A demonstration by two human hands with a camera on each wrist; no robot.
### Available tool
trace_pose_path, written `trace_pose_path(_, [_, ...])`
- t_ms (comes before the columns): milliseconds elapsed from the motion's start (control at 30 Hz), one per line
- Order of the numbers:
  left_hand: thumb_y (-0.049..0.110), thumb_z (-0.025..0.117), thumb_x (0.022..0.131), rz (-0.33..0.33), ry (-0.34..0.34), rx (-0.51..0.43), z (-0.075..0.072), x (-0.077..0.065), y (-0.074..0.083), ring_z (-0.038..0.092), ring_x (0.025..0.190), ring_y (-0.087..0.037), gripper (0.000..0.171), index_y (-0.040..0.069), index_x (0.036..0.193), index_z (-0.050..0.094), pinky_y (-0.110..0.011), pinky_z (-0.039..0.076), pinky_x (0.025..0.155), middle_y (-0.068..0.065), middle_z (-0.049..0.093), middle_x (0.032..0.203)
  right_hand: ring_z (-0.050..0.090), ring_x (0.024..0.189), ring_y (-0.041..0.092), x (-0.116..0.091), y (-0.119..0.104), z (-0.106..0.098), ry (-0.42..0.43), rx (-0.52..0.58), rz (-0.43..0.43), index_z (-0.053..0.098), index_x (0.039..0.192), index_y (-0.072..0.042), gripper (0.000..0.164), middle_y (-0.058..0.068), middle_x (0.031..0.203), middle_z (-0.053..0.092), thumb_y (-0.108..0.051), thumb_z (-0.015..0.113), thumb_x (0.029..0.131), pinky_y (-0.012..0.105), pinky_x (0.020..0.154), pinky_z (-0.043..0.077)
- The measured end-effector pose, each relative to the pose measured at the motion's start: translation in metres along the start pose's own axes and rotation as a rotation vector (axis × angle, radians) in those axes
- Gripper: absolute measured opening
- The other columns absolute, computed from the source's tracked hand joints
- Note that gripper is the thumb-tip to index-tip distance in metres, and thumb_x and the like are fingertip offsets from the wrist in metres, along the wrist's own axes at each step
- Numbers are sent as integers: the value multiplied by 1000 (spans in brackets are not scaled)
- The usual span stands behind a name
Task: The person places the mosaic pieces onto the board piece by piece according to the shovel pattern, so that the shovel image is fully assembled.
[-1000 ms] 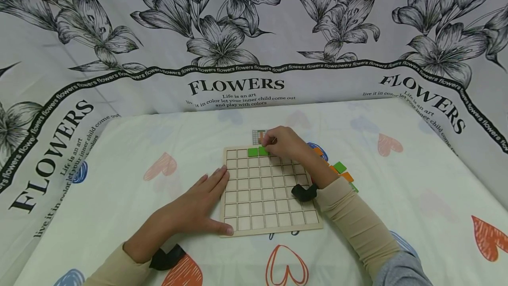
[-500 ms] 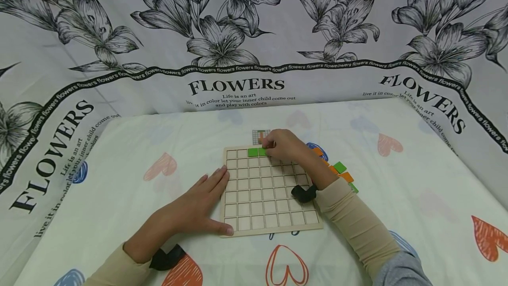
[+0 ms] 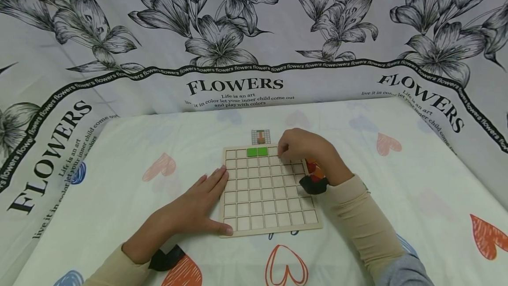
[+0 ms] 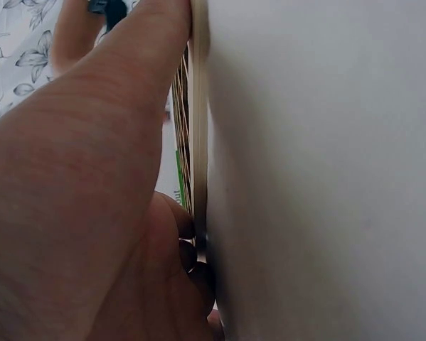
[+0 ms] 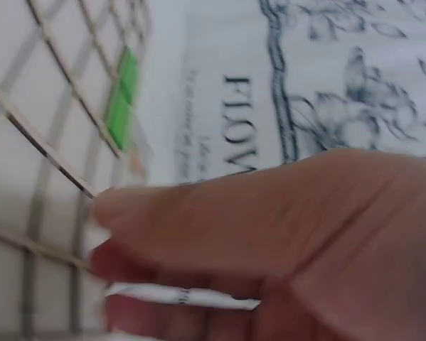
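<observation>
A wooden grid board [image 3: 254,208] lies on the cloth in front of me. Two green square tiles [image 3: 257,152] sit side by side in cells of its far row; the right wrist view shows these green tiles [image 5: 123,98] too. Along the board's left edge rests my left hand [image 3: 190,206], fingers straight and thumb at the near left corner. My right hand [image 3: 303,145] hovers over the far right part of the board, fingers loosely bent. No tile shows between the thumb and fingers of my right hand [image 5: 269,234] in its wrist view.
A small printed grid card [image 3: 260,137] lies just beyond the board's far edge. Orange tiles [image 3: 315,170] are partly visible right of the board, mostly covered by my right forearm. The cloth [image 3: 119,180] carries printed hearts; a flower-printed curtain [image 3: 234,47] hangs behind.
My right hand has left the second green tile and moved right, uncovering both green tiles and the card. My left hand stays at the board's edge.
</observation>
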State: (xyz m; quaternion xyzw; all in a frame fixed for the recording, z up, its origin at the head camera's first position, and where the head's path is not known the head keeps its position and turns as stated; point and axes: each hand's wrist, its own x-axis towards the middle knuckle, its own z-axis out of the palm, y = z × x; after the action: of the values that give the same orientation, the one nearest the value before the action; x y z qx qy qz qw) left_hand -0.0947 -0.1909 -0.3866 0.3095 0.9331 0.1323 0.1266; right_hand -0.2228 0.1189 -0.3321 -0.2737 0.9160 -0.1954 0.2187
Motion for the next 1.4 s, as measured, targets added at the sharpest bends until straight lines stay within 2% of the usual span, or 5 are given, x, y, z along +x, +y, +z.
trace_pose_path(100, [85, 60, 74, 3, 1, 3, -1, 0, 0, 6, 153, -25, 130, -1, 159, 12, -51, 11, 120, -14, 6, 167, 51, 61, 15, -18, 10, -14, -77, 10, 147, 72, 80, -7, 11, 1, 76, 62, -3, 67, 89, 28, 55, 46])
trace_pose_path(267, [83, 61, 74, 7, 3, -7, -1, 0, 0, 6, 153, -26, 130, -2, 159, 12, -52, 11, 120, -15, 6, 167, 65, 65, 27, -41, 36, -29, -137, 71, 476, 65, 93, -3, 11, 14, 90, 62, -8, 73, 87, 35, 57, 55])
trace_pose_path(433, [84, 60, 74, 1, 0, -8, -1, -1, -1, 6, 152, -26, 130, -1, 159, 11, -52, 11, 120, -15, 5, 167, 70, 73, 32, -44, 55, -32, -199, 42, 593, 67, 103, 3, 24, 19, 98, 64, -11, 76, 85, 39, 63, 59])
trace_pose_path(867, [84, 61, 74, 0, -7, -11, -1, -1, 0, 5, 152, -26, 130, -1, 159, 11, -52, 11, 120, -15, 4, 167, 57, 66, 23, -38, 60, -29, -126, 44, 508, 66, 86, 1, 15, 12, 79, 62, 1, 79, 79, 29, 58, 51])
trace_pose_path(1400, [85, 59, 74, 2, 1, -2, 1, -1, -2, 4, 153, -24, 130, 0, 160, 11, -51, 11, 120, -14, 4, 167, 56, 85, 30, -23, 67, -19, 94, -66, 383, 69, 100, 1, 17, 15, 97, 64, 0, 68, 83, 40, 73, 53])
